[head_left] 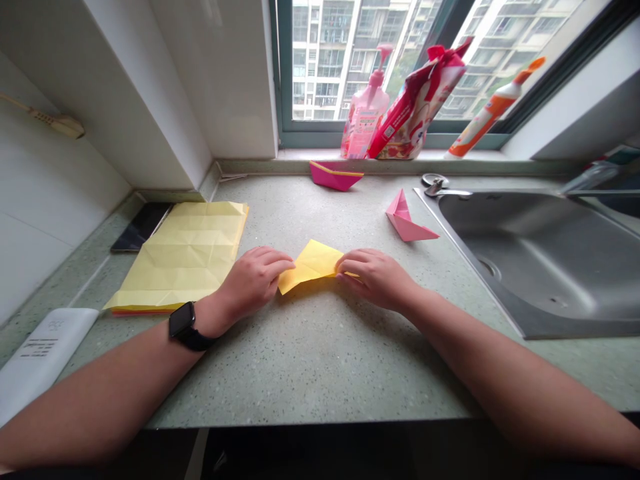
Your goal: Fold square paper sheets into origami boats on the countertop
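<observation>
A small folded yellow paper (313, 263) lies on the speckled counter (310, 360) between my hands. My left hand (255, 280), with a black watch on its wrist, pinches the paper's left side with fingers pressed together. My right hand (375, 275) pinches the paper's right corner in the same way. Both forearms rest along the counter.
A stack of creased yellow sheets (187, 257) lies to the left, by a dark phone (141, 225). Two folded pink paper boats (335, 175) (407, 220) sit farther back. A steel sink (545, 260) fills the right. Bottles and a red pouch (420, 107) stand on the sill. A white device (43, 353) lies at near left.
</observation>
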`<state>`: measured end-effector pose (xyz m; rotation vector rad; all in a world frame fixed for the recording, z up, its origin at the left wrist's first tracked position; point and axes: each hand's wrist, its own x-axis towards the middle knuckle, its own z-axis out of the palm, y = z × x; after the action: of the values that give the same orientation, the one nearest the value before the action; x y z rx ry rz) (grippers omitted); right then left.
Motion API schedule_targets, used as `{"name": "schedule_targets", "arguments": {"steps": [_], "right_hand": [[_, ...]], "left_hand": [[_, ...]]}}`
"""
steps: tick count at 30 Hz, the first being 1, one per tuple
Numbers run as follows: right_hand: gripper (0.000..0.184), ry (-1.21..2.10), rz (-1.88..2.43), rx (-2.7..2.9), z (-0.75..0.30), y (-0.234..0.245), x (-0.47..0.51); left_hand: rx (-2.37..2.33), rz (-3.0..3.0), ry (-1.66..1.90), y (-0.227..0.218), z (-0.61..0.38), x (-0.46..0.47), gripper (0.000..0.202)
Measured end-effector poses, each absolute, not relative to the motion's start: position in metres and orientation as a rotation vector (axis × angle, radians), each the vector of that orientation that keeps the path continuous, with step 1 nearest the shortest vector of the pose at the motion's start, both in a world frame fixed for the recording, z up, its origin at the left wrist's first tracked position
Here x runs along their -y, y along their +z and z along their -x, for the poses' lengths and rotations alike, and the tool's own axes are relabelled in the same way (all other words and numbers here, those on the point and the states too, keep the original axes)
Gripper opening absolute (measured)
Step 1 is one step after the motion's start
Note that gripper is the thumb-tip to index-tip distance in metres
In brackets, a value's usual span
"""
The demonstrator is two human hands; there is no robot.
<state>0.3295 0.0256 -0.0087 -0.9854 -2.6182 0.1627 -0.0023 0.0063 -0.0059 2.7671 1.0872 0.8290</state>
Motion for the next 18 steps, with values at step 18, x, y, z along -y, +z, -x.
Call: {"name": "schedule_targets", "arguments": {"steps": [18], "right_hand": [[0.023, 0.003, 0.786, 2.699, -0.324, -0.006, -0.011]], "left_hand": [[-1.154, -2.843, 0.582, -0.005, -0.007, 0.012, 0.02]]}}
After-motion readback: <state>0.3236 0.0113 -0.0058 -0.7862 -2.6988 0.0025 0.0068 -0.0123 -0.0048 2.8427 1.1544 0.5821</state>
